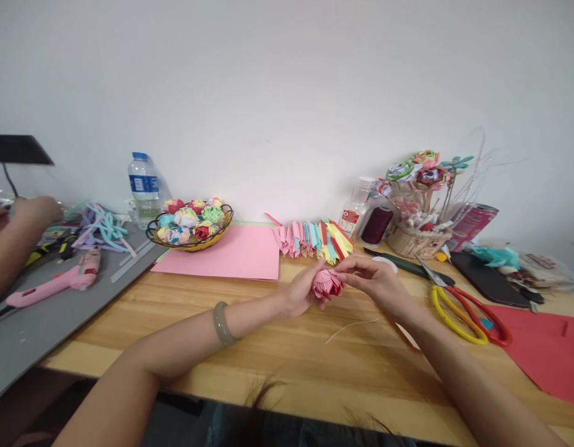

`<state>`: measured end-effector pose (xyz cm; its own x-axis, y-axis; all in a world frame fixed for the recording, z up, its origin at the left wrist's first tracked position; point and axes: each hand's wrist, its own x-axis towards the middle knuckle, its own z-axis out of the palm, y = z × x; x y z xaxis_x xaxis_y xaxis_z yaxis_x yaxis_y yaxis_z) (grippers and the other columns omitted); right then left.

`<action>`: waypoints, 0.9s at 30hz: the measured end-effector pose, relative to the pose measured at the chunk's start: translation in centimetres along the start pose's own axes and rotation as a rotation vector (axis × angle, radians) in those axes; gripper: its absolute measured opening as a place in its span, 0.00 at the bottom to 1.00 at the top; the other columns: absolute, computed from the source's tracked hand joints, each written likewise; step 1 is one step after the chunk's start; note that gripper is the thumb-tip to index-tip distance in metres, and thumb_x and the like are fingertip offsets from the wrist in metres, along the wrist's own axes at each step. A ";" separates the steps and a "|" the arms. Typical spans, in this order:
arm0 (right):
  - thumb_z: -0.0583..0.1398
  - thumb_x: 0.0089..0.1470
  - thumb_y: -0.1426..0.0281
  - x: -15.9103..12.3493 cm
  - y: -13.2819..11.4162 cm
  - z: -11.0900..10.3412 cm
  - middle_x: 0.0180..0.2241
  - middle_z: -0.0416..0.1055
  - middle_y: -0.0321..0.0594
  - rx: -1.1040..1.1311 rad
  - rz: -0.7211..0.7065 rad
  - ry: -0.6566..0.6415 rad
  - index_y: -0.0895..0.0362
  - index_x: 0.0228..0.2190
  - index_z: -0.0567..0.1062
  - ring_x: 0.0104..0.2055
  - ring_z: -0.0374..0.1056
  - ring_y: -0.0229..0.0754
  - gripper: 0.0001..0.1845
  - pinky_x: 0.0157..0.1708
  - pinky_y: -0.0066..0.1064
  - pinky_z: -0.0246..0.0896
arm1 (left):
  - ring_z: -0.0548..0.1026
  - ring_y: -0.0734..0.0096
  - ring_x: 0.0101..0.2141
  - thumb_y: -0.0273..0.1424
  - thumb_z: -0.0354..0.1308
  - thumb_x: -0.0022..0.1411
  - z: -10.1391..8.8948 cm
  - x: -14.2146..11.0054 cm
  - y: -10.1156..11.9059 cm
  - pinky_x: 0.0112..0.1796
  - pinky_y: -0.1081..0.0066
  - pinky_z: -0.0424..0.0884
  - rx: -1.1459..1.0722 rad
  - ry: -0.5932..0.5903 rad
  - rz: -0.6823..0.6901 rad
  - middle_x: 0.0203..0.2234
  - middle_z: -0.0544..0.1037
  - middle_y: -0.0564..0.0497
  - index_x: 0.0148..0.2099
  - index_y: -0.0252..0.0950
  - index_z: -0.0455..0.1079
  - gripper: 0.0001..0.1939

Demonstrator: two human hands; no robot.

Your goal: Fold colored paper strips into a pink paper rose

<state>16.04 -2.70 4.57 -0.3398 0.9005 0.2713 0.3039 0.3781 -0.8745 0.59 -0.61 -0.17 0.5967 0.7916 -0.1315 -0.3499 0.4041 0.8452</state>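
Observation:
A pink folded-paper flower (327, 284) is held above the wooden table, in front of me. My left hand (303, 292) cups it from the left side and below, fingers wrapped round it. From the right, my right hand (367, 278) pinches at the flower's edge with thumb and forefinger. Beneath the hands a thin piece of string (350, 329) lies on the wood. Just behind them stands a row of folded paper pieces (309, 239) in pink, blue and yellow.
Scissors (468, 310) and red paper (547, 354) lie at the right. Behind are a basket of paper flowers (419, 241) and a dark thread spool (377, 225). Leftward sit pink paper (231, 264), a bowl of paper balls (193, 245), a water bottle (144, 189), a glue gun (58, 285) and another person's hand (38, 211).

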 end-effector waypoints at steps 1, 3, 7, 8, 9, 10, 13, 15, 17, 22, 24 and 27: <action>0.62 0.44 0.61 0.0 0.0 0.1 0.26 0.69 0.38 0.007 0.023 -0.001 0.57 0.25 0.75 0.30 0.64 0.39 0.11 0.32 0.31 0.59 | 0.62 0.80 0.14 0.48 0.45 0.57 0.0 0.0 0.0 0.11 0.79 0.55 0.012 -0.003 -0.009 0.16 0.67 0.55 0.30 0.33 0.66 0.22; 0.62 0.43 0.60 0.0 0.0 0.2 0.24 0.68 0.37 0.030 0.075 -0.007 0.58 0.23 0.74 0.27 0.63 0.38 0.13 0.30 0.29 0.57 | 0.61 0.80 0.13 0.48 0.44 0.57 0.0 -0.1 0.1 0.10 0.80 0.51 0.024 0.006 -0.028 0.16 0.67 0.54 0.29 0.33 0.66 0.23; 0.61 0.45 0.58 0.0 0.3 0.4 0.21 0.65 0.34 0.051 0.131 -0.004 0.58 0.24 0.72 0.24 0.58 0.34 0.14 0.25 0.27 0.52 | 0.61 0.82 0.13 0.48 0.42 0.57 0.1 -0.3 0.3 0.11 0.80 0.48 -0.005 -0.006 -0.104 0.17 0.68 0.53 0.28 0.31 0.66 0.25; 0.60 0.45 0.58 0.0 0.4 0.4 0.21 0.64 0.33 0.055 0.134 0.004 0.58 0.24 0.71 0.23 0.57 0.34 0.15 0.24 0.27 0.51 | 0.60 0.82 0.13 0.48 0.41 0.58 0.1 -0.3 0.3 0.11 0.80 0.48 -0.018 -0.026 -0.127 0.17 0.69 0.52 0.29 0.30 0.67 0.26; 0.60 0.46 0.58 0.0 0.5 0.4 0.20 0.63 0.32 0.060 0.135 0.014 0.58 0.24 0.71 0.23 0.56 0.33 0.15 0.24 0.27 0.51 | 0.60 0.82 0.13 0.48 0.40 0.58 0.1 -0.3 0.4 0.12 0.80 0.47 -0.032 -0.047 -0.146 0.18 0.69 0.52 0.30 0.30 0.68 0.27; 0.59 0.47 0.58 0.1 0.6 0.3 0.19 0.62 0.32 0.067 0.135 0.026 0.58 0.23 0.70 0.22 0.55 0.33 0.15 0.24 0.26 0.51 | 0.60 0.82 0.12 0.48 0.39 0.59 0.0 -0.3 0.5 0.12 0.79 0.47 -0.046 -0.063 -0.162 0.17 0.69 0.51 0.31 0.29 0.68 0.27; 0.58 0.48 0.57 0.2 0.8 0.2 0.18 0.59 0.31 0.084 0.127 0.078 0.58 0.22 0.68 0.21 0.54 0.33 0.16 0.22 0.26 0.50 | 0.60 0.81 0.12 0.46 0.36 0.60 -0.2 -0.2 0.6 0.12 0.79 0.46 -0.089 -0.095 -0.191 0.17 0.68 0.51 0.32 0.28 0.69 0.29; 0.58 0.47 0.57 0.2 0.7 0.1 0.18 0.60 0.31 0.078 0.132 0.100 0.58 0.21 0.68 0.21 0.55 0.33 0.16 0.21 0.26 0.50 | 0.60 0.81 0.12 0.46 0.34 0.61 -0.4 -0.1 0.6 0.12 0.78 0.46 -0.111 -0.120 -0.211 0.17 0.69 0.51 0.32 0.27 0.69 0.29; 0.59 0.45 0.57 0.2 0.6 0.2 0.20 0.62 0.32 0.060 0.140 0.074 0.58 0.23 0.69 0.22 0.57 0.33 0.16 0.22 0.27 0.51 | 0.60 0.81 0.11 0.46 0.34 0.60 -0.6 0.0 0.6 0.12 0.78 0.46 -0.132 -0.142 -0.226 0.19 0.70 0.50 0.32 0.28 0.68 0.29; 0.63 0.41 0.60 0.1 0.2 0.4 0.22 0.67 0.36 0.040 0.163 -0.069 0.59 0.24 0.70 0.25 0.62 0.37 0.14 0.27 0.29 0.55 | 0.62 0.78 0.11 0.54 0.32 0.56 -0.7 0.1 0.5 0.12 0.76 0.52 -0.089 -0.148 -0.270 0.18 0.71 0.49 0.28 0.29 0.68 0.35; 0.61 0.44 0.60 0.1 0.2 0.5 0.20 0.66 0.35 0.045 0.172 -0.065 0.59 0.22 0.70 0.23 0.61 0.35 0.13 0.26 0.29 0.54 | 0.67 0.74 0.14 0.55 0.30 0.56 -0.6 -0.1 0.5 0.14 0.74 0.58 -0.056 -0.140 -0.282 0.19 0.72 0.47 0.30 0.27 0.69 0.38; 0.60 0.46 0.61 0.1 0.3 0.3 0.19 0.65 0.33 0.059 0.193 -0.049 0.58 0.22 0.69 0.22 0.59 0.34 0.12 0.24 0.27 0.51 | 0.73 0.68 0.19 0.53 0.26 0.57 -0.6 -0.2 0.7 0.18 0.70 0.64 -0.073 -0.147 -0.269 0.24 0.75 0.45 0.33 0.28 0.69 0.39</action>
<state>15.80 -2.56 4.21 -0.3235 0.9430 0.0777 0.3154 0.1849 -0.9308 -0.16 -0.20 0.12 0.7710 0.5794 -0.2645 -0.2129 0.6259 0.7503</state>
